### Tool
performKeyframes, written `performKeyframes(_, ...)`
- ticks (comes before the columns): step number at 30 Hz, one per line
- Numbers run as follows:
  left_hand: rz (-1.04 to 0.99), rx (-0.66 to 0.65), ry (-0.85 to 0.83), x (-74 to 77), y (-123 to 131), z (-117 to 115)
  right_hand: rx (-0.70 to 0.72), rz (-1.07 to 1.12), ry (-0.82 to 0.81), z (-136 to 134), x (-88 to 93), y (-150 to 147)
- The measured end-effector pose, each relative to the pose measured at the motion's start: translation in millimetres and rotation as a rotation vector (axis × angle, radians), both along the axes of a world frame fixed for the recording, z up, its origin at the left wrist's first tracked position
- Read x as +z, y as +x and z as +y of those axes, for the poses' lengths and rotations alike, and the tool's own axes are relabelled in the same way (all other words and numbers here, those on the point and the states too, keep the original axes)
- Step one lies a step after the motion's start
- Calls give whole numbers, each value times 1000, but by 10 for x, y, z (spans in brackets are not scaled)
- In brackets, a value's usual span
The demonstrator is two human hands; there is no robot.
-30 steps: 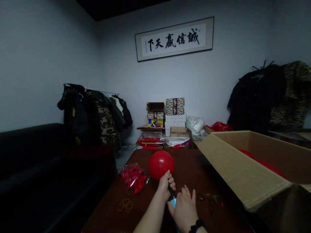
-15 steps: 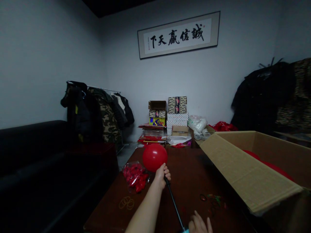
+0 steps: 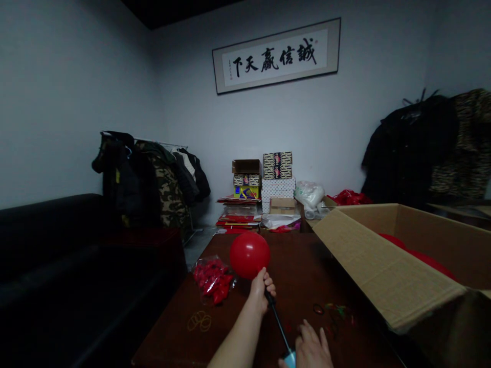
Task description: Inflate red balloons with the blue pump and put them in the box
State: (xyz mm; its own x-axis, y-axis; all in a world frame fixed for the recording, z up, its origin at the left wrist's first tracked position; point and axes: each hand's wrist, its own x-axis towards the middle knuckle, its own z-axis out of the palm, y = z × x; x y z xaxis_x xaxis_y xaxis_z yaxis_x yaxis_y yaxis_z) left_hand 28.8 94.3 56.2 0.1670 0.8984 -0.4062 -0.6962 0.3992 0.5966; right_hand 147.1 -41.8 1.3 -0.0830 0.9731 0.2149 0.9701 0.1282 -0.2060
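A round, inflated red balloon (image 3: 250, 255) sits at the top end of a hand pump, above the dark wooden table (image 3: 303, 271). My left hand (image 3: 264, 289) is closed around the pump's black end, right at the balloon's neck. From there the thin pump rod (image 3: 280, 325) slants down to a light-blue part (image 3: 290, 359) at the bottom edge. Against that blue part is my right hand (image 3: 310, 348), its fingers spread and partly cut off by the frame; the palm side is hidden.
A clear bag of uninflated red balloons (image 3: 213, 280) and tan rubber bands (image 3: 199, 321) lie at left. Small coloured bands (image 3: 337, 309) lie at right, beside an open cardboard box (image 3: 383, 260) holding red balloons. Stacked boxes (image 3: 278, 191) stand at the far end.
My left hand and the balloon have moved slightly right and down. My right hand has risen further into view, and more of the pump's blue part shows.
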Motion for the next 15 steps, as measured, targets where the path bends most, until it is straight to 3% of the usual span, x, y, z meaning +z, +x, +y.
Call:
performKeyframes(3,-22,-60,19,-87,85,-129,-16,4,14,96,309,-82)
performKeyframes(6,-3,-118,42,-129,131,-223,-31,31,29,192,472,-161)
performKeyframes(9,47,-92,23,-163,127,-260,-33,48,7,214,445,-219)
performKeyframes(15,82,-36,-24,-344,134,-256,-58,15,-11,96,223,-226)
